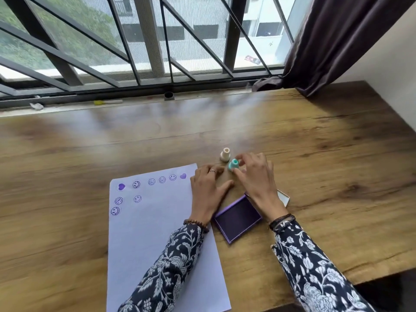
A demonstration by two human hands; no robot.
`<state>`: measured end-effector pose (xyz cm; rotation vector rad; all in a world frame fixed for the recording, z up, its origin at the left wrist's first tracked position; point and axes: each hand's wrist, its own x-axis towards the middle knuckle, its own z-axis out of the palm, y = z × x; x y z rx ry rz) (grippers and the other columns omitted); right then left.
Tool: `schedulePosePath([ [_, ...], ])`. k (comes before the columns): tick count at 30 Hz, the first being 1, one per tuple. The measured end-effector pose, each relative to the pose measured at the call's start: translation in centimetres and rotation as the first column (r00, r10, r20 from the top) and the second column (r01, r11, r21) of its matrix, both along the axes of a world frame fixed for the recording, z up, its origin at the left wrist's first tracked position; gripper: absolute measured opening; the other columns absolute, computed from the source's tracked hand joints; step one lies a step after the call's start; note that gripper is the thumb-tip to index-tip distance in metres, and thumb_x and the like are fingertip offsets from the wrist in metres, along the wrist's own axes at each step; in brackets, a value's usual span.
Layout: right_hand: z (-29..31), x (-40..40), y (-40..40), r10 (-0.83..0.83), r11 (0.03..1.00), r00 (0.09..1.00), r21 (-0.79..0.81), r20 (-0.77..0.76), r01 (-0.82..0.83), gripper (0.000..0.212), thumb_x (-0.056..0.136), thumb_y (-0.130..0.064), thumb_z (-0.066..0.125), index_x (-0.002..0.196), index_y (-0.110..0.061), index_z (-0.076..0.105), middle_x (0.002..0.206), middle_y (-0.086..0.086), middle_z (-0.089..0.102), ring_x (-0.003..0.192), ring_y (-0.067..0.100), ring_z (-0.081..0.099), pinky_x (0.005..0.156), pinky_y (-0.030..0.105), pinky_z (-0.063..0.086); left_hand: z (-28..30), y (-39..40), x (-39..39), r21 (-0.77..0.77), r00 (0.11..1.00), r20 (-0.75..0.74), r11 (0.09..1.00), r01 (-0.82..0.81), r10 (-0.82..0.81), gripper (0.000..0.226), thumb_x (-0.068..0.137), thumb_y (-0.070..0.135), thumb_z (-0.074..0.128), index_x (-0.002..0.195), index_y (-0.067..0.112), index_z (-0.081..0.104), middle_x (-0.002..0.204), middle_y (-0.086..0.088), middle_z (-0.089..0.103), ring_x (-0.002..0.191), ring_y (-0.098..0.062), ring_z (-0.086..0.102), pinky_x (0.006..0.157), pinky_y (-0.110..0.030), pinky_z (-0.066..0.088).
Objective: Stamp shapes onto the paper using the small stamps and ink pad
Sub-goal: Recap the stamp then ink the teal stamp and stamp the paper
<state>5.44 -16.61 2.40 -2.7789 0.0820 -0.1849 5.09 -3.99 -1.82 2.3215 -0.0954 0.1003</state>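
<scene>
A white paper sheet point(157, 233) lies at left on the wooden bench point(67, 154), purple smileys and hearts stamped along its top. The left hand point(208, 190) rests flat on its corner, grip released, likely steadying it. Right of it, an open purple ink pad point(237, 218). Beyond, the right hand point(254, 176) pinches a small teal stamp point(233, 165) beside a cream stamp point(225, 154), probably choosing it.

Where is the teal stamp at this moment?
In the head view, the teal stamp sits on the wooden table right of the paper, beside the cream stamp, with the right hand closing its fingertips around it.
</scene>
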Motion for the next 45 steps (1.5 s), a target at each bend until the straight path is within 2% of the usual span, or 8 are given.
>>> schedulePosePath([
  [2, 0.4, -0.5, 0.2, 0.007, 1.0, 0.999, 0.018, 0.047, -0.008, 0.02, 0.083, -0.031, 0.062, 0.1, -0.021, 0.06, 0.099, -0.002, 0.067, 0.097, 0.019, 0.051, 0.077, 0.032, 0.031, 0.6, 0.2, 0.1, -0.092, 0.999, -0.046, 0.996, -0.002, -0.002, 0.037, 0.073, 0.033, 0.074, 0.105, 0.019, 0.063, 0.109, -0.005, 0.06, 0.105, -0.025, 0.051, 0.088, -0.036, 0.036],
  [4, 1.5, -1.6, 0.5, -0.051, 0.96, 0.996, 0.278, 0.074, 0.029, 0.017, 0.078, -0.032, 0.068, 0.092, -0.024, 0.062, 0.09, -0.009, 0.067, 0.085, 0.011, 0.056, 0.07, 0.023, 0.037, 1.6, 0.8, 0.1, -0.265, 0.993, -0.102, 0.964, 0.03, -0.059, 0.038, 0.073, 0.033, 0.075, 0.107, 0.03, 0.06, 0.115, 0.002, 0.059, 0.11, -0.016, 0.05, 0.093, -0.031, 0.039],
  [7, 3.3, -3.9, 1.5, -0.164, 0.638, 0.986, 0.758, -0.043, 0.139, 0.015, 0.071, -0.03, 0.076, 0.078, -0.031, 0.062, 0.076, -0.012, 0.069, 0.066, -0.001, 0.061, 0.06, 0.011, 0.045, 3.8, 2.3, -1.0, -0.631, 0.957, -0.173, 0.772, 0.075, -0.235, 0.034, 0.074, 0.03, 0.074, 0.105, 0.036, 0.06, 0.113, 0.012, 0.064, 0.109, -0.003, 0.056, 0.092, -0.019, 0.043],
  [11, 4.4, -6.3, 2.2, -0.073, 0.243, 0.973, 0.942, -0.218, 0.229, 0.01, 0.079, -0.009, 0.069, 0.084, -0.016, 0.063, 0.077, 0.001, 0.07, 0.065, 0.006, 0.065, 0.062, 0.019, 0.053, 5.3, 3.4, -3.6, -0.809, 0.945, -0.154, 0.586, 0.048, -0.29, 0.028, 0.077, 0.013, 0.069, 0.104, 0.02, 0.067, 0.098, 0.004, 0.074, 0.096, -0.015, 0.067, 0.077, -0.018, 0.051],
  [25, 4.9, -10.6, 3.2, 0.208, -0.256, 0.943, 0.916, -0.259, 0.308, 0.03, 0.079, -0.022, 0.058, 0.105, -0.01, 0.066, 0.085, 0.0, 0.073, 0.076, 0.005, 0.066, 0.072, 0.017, 0.055, 7.9, 3.4, -7.6, -0.757, 0.978, -0.062, 0.648, 0.085, -0.201, 0.026, 0.069, 0.014, 0.073, 0.095, 0.013, 0.07, 0.084, 0.001, 0.058, 0.074, -0.009, 0.057, 0.071, -0.02, 0.048],
  [36, 4.8, -12.0, 5.0, 0.079, -0.471, 0.938, 0.817, -0.337, 0.333, 0.029, 0.077, -0.026, 0.053, 0.067, -0.011, 0.075, 0.056, 0.0, 0.062, 0.049, 0.005, 0.058, 0.053, 0.018, 0.054, 7.6, 4.5, -7.6, -0.805, 0.991, -0.062, 0.593, 0.019, -0.116, 0.023, 0.076, 0.019, 0.069, 0.094, 0.033, 0.071, 0.089, 0.009, 0.062, 0.077, 0.0, 0.055, 0.072, -0.012, 0.045],
  [41, 3.7, -12.8, 3.1, 0.047, -0.374, 0.933, 0.859, -0.358, 0.349, 0.022, 0.077, -0.024, 0.058, 0.086, -0.009, 0.072, 0.065, 0.002, 0.064, 0.055, 0.007, 0.059, 0.055, 0.016, 0.053, 5.6, 5.6, -7.3, -0.409, 0.998, -0.011, 0.911, 0.055, -0.065, 0.027, 0.074, 0.019, 0.076, 0.099, 0.024, 0.068, 0.092, 0.007, 0.064, 0.083, -0.006, 0.056, 0.067, -0.005, 0.036],
  [45, 2.8, -12.8, 1.7, -0.157, 0.282, 0.898, 0.852, -0.412, 0.44, 0.012, 0.086, -0.014, 0.061, 0.095, -0.008, 0.067, 0.077, 0.005, 0.067, 0.062, 0.01, 0.061, 0.062, 0.02, 0.055, 4.3, 6.1, -7.9, -0.232, 0.993, 0.012, 0.965, 0.119, -0.12, 0.022, 0.078, 0.013, 0.069, 0.099, 0.021, 0.066, 0.089, 0.002, 0.059, 0.076, -0.013, 0.054, 0.064, -0.004, 0.034],
])
